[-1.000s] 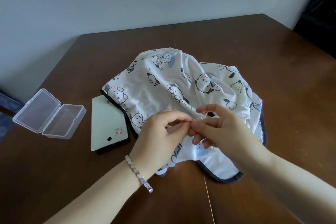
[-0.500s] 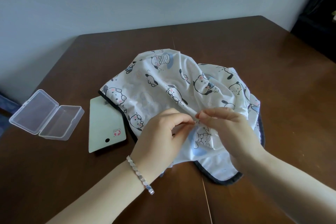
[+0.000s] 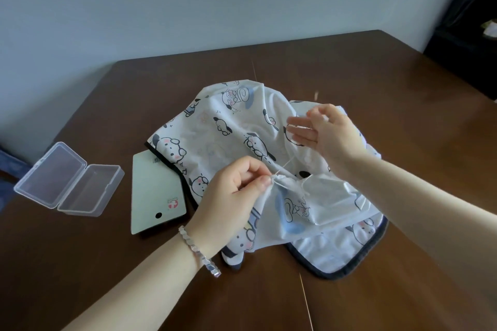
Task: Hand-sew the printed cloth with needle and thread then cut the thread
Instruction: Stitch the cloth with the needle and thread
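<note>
— Start at the left: what lies beside the work?
— An open clear box [image 3: 68, 179] and a pale green card [image 3: 156, 191], whose far corner is tucked under the printed cloth [image 3: 228, 126]. Neither is touched.
— And the hands?
— The left hand [image 3: 234, 191] is nearer the sewing spot. Its thumb and forefinger pinch a gathered fold near the middle of the cloth, which lies heaped on the brown surface [image 3: 403, 88]. The right hand [image 3: 326, 131] is up and off to the right, above the cloth's far side.
— So what does the next pull turn on?
— The thread [image 3: 285, 166]. It runs taut from the left pinch, slanting up and rightward toward the right hand. I'd judge the pull should follow that line, with the left hand holding the fold against it.
— Is the right hand grasping the needle?
— I cannot tell. Its lower fingers are spread straight, but the thumb and forefinger are blurred. A small glint [image 3: 316, 94] shows just above them, perhaps the needle. The thread fades out before reaching the hand.
— Anything to cut with?
— None in view.
</note>
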